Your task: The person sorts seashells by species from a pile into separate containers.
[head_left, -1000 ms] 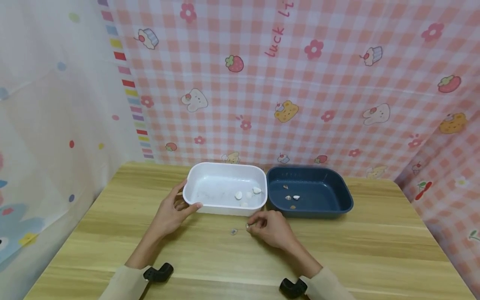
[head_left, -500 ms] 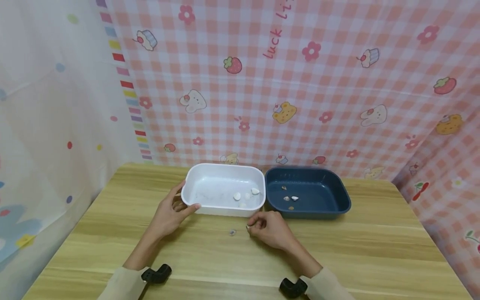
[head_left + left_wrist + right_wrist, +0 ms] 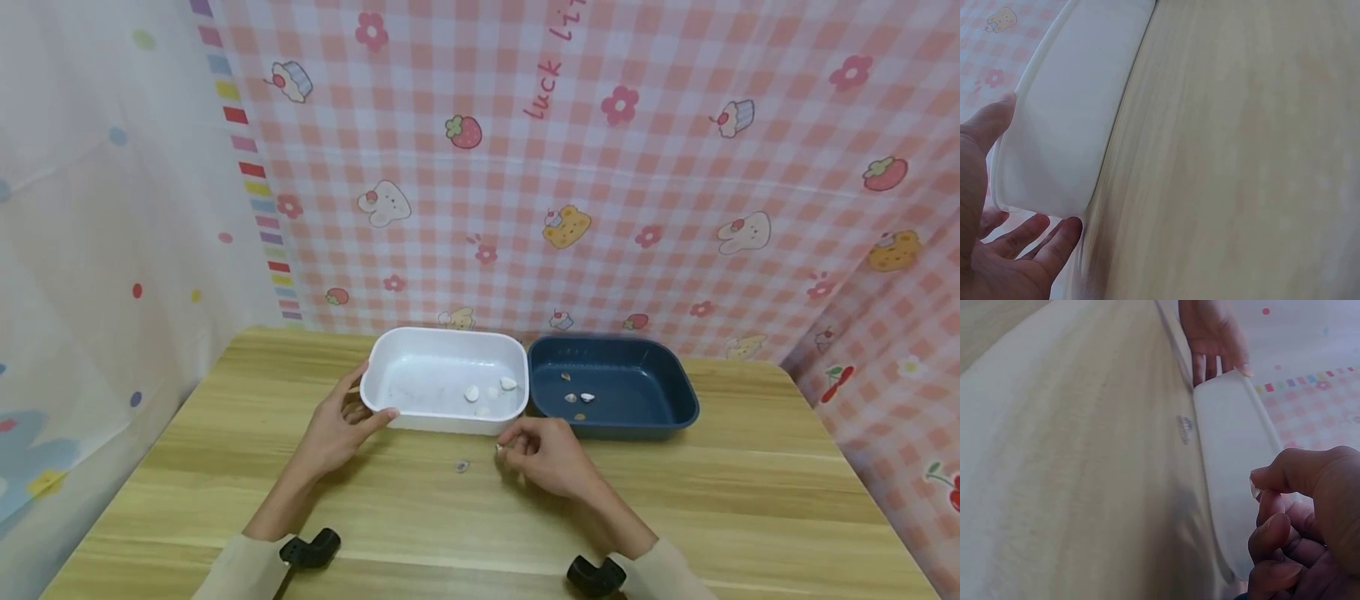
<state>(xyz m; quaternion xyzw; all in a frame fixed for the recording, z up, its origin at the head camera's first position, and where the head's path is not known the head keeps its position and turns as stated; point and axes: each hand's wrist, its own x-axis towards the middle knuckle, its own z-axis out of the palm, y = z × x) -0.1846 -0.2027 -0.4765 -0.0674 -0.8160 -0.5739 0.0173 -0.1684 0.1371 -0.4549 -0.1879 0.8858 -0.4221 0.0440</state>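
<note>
My left hand (image 3: 335, 427) grips the near left corner of a white plastic tray (image 3: 450, 422), thumb on the front rim and fingers against the end wall, as the left wrist view shows. Between thumb and index finger, my right hand (image 3: 546, 454) pinches a small pale seashell (image 3: 1254, 488), mostly hidden by the fingertips. That hand is just in front of the white tray's near right corner. Left of it, a small greyish ribbed shell (image 3: 462, 466) lies on the table. Several white shells (image 3: 472, 393) lie in the right half of the white tray.
Right beside the white tray stands a dark blue tray (image 3: 637, 429), with several small brown and whitish shells (image 3: 587, 397) in its left part. Both trays are near the back of the wooden table (image 3: 420, 533), before a pink checked cloth (image 3: 517, 183).
My right hand has risen slightly and shifted a little right with the pinched shell. The left hand keeps its grip on the white tray. The head view has drifted slightly.
</note>
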